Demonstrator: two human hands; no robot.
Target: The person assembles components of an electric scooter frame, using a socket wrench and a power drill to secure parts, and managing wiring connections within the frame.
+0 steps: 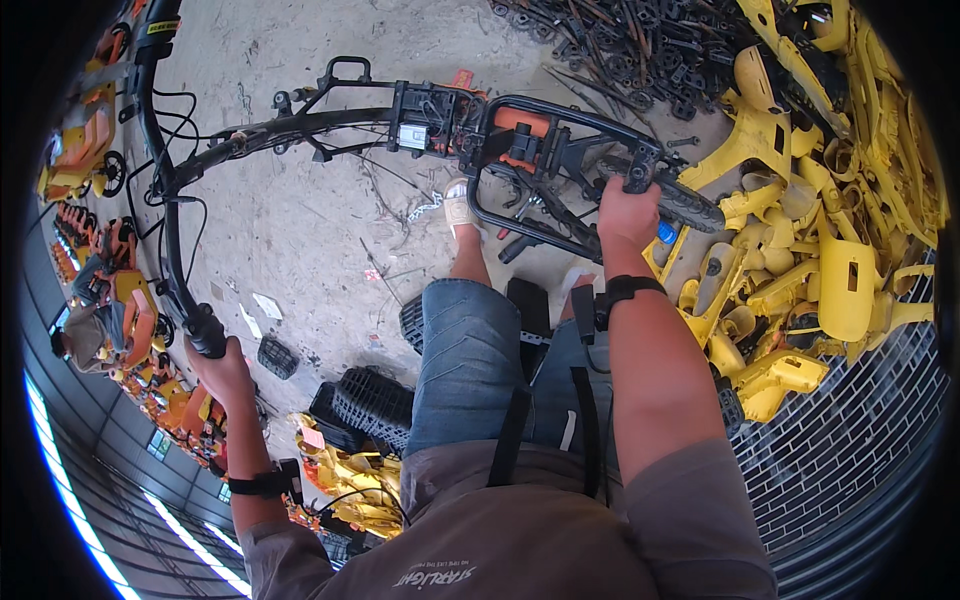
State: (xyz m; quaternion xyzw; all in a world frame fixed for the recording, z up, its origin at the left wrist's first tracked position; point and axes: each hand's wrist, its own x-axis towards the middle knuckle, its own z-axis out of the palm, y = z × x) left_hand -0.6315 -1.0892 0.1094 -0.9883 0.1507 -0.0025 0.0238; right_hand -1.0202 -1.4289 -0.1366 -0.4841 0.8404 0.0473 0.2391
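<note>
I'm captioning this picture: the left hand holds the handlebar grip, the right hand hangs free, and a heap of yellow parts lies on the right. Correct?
Not quite: the right hand isn't free. The head view shows it holding the rear end of the black frame, beside the wheel. The rest of your statement stands.

Yellow panels lie heaped near dark parts.

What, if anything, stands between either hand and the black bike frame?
Nothing visible: the left hand is already at the handlebar grip, and the right hand holds the bike frame at its rear, beside the wheel.
</note>
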